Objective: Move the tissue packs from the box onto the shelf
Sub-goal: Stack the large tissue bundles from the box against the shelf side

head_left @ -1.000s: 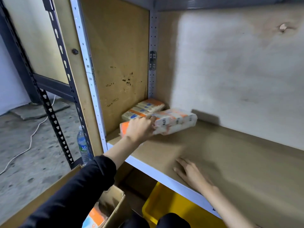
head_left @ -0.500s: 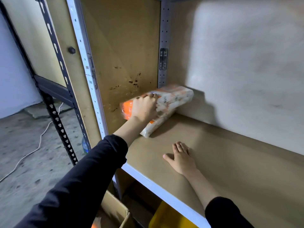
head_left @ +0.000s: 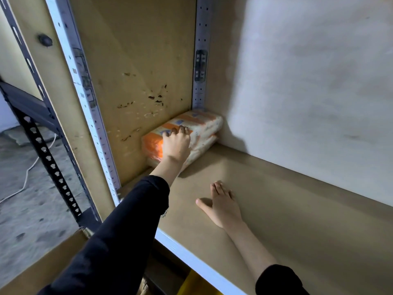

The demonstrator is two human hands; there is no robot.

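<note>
An orange-and-white tissue pack (head_left: 204, 126) lies on top of another tissue pack (head_left: 202, 149) in the far left corner of the wooden shelf (head_left: 297, 209). My left hand (head_left: 176, 143) rests on the top pack, fingers curled over its upper edge. My right hand (head_left: 221, 204) lies flat on the shelf board, fingers together, holding nothing. The cardboard box (head_left: 42, 265) shows only as a flap at the lower left, below my left sleeve.
A white metal upright (head_left: 89, 107) and a plywood side panel (head_left: 136, 71) close the shelf's left side. A black perforated rack post (head_left: 49, 158) stands farther left. A white cable (head_left: 25, 179) runs across the concrete floor. Something yellow (head_left: 191, 284) sits under the shelf.
My left hand has carried the tissue pack from mid-air into the back left corner and set it flat on the lower packs. My right hand has stayed flat on the board.
</note>
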